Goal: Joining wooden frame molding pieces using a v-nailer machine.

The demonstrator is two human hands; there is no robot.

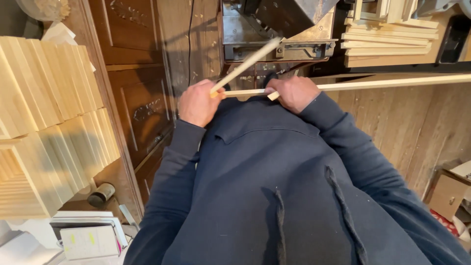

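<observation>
left hand (197, 103) grips a slanted wood strip (245, 65), right hand (294, 93) a level strip (245, 92); a loose grip might let either slip near the machine (279, 34)

The left hand (197, 103) grips a pale wooden strip (245, 64) angled up toward a metal machine (279, 29). The right hand (294, 93) pinches a short strip (244, 92) lying level between both hands. Stacked pale boards (49, 113) sit at left.
</observation>
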